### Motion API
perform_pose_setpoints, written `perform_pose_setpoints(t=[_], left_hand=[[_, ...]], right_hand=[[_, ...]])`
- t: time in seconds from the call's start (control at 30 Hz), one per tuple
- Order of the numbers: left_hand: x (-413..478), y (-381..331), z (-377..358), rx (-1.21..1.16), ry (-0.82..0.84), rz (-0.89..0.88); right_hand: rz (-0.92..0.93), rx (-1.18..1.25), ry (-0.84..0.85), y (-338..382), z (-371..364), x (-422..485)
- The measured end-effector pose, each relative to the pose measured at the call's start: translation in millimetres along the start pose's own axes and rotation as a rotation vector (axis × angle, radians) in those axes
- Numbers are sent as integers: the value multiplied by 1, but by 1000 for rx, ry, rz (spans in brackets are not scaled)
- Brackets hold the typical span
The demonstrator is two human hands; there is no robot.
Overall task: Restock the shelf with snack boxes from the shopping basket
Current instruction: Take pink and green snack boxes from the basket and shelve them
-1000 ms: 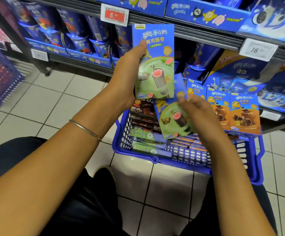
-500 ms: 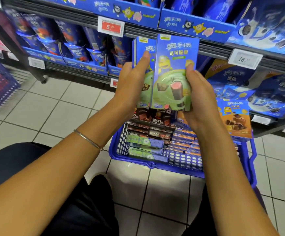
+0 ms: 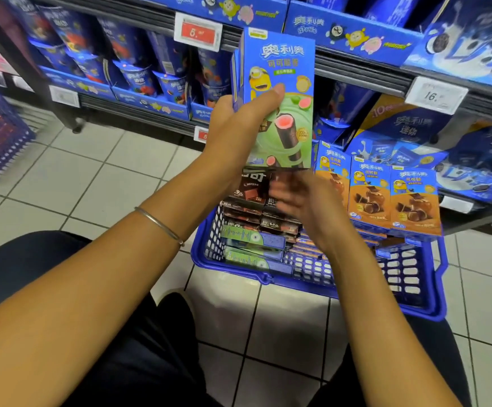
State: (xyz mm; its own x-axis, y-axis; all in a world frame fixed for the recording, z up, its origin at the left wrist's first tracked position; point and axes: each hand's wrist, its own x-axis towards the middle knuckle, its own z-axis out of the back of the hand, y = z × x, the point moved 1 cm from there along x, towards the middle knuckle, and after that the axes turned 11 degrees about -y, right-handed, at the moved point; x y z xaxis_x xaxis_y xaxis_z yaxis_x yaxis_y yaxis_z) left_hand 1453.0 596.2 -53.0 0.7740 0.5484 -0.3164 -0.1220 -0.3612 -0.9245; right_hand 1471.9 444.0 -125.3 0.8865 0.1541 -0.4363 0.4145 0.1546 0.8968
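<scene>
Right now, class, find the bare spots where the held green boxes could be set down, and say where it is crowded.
Bare: the dark shelf gap behind the orange boxes, right of the held green boxes, and the floor tiles left of the basket. Crowded: the basket's left half, stacked with boxes.

Grey-grouted white floor tiles, a red price tag, a slatted blue crate far left.

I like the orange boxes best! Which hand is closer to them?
Right. The right hand is just left of the orange boxes; the left hand grips green boxes farther left.
</scene>
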Motion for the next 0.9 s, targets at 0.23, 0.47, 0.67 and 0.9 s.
perform_pose_setpoints(t=[0.23,0.47,0.67,0.9], left_hand=[[-3,-2,-3,-12,58,91],[-1,-1,-3,-12,81,120],[-1,-2,-4,0,87,111],[4,-6,-2,35,75,102]], right_hand=[[201,-1163,336,-94,-14,14],[215,-1432,467,-114,-23,23],[272,-1124,408,-102,-9,17],[516,-605,135,-55,16,-12]])
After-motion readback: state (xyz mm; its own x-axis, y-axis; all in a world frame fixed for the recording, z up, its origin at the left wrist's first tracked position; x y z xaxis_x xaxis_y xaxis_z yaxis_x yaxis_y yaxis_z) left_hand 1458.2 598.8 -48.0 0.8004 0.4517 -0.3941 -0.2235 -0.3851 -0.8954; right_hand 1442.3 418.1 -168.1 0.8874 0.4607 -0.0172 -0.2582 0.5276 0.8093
